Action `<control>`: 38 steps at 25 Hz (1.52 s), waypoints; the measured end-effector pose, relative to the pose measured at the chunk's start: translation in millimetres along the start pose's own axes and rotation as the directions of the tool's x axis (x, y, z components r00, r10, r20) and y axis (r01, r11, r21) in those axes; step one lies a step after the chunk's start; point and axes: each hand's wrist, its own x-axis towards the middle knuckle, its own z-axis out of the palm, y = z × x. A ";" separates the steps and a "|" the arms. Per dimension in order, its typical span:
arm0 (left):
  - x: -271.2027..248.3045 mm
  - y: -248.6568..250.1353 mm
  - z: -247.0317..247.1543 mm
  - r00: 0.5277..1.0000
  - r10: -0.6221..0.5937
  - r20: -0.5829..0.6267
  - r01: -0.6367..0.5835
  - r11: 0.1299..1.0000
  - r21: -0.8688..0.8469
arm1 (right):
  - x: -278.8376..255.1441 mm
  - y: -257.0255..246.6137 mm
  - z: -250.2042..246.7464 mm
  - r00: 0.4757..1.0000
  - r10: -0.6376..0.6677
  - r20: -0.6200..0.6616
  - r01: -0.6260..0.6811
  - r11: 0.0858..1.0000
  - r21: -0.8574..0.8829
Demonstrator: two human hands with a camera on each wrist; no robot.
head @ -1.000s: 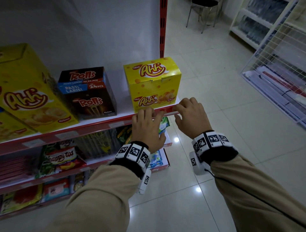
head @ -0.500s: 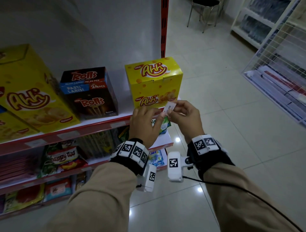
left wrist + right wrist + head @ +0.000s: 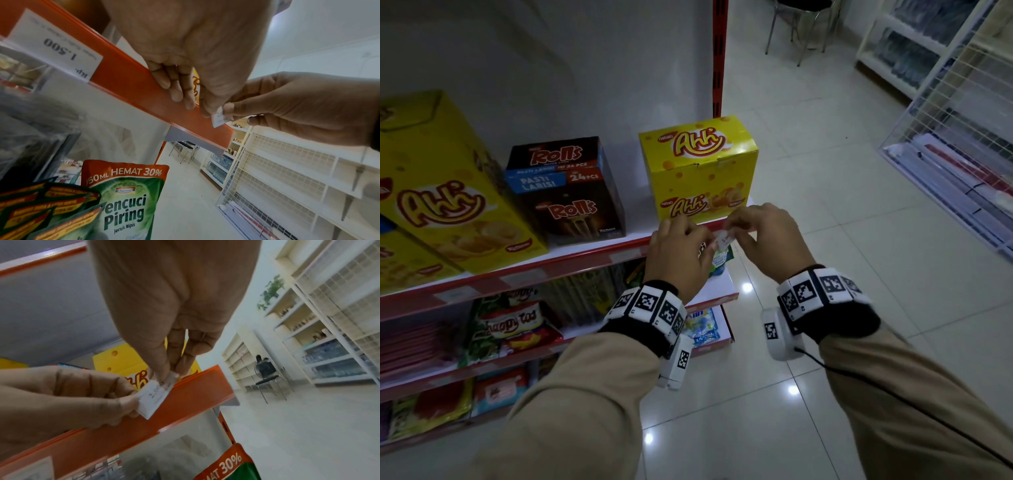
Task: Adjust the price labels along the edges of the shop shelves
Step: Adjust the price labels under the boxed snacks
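Observation:
A small white price label point(image 3: 724, 240) printed "2.0…" is pinched from both sides just in front of the red shelf-edge rail point(image 3: 585, 260), below the small yellow Ahh box point(image 3: 702, 171). My left hand point(image 3: 685, 246) holds the label's left end. In the left wrist view my left hand point(image 3: 205, 110) also rests its other fingers point(image 3: 176, 91) on the rail point(image 3: 133, 84). My right hand point(image 3: 760, 233) pinches the right end with thumb and fingers. The right wrist view shows my right hand point(image 3: 168, 373) on the label point(image 3: 154, 395), clear of the rail point(image 3: 195, 391).
Another label, "Rp 1.500" point(image 3: 55, 47), sits in the rail to the left. A Rolls box point(image 3: 565, 192) and a large Ahh box point(image 3: 441, 205) stand on the shelf. Dish-soap pouches point(image 3: 127, 203) hang below. A white wire rack point(image 3: 962, 137) stands across the tiled aisle.
Both hands were on the rail's right end. They drew a label out, held it up before the yellow box, and now hold it lower, level with the rail.

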 end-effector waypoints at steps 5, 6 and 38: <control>1.9 -2.8 -6.9 0.999 0.007 0.033 -0.009 0.998 0.062 | 5.8 6.4 0.1 0.976 0.120 -0.183 -0.064 0.956 0.287; 2.2 -4.0 -8.0 0.999 0.003 0.035 -0.006 0.997 0.078 | 7.0 5.9 3.3 0.972 0.120 -0.200 -0.060 0.958 0.281; -3.5 1.6 0.8 1.000 -0.027 -0.015 0.029 0.980 0.198 | 7.1 17.5 20.2 0.987 -0.134 0.092 0.156 0.939 -0.305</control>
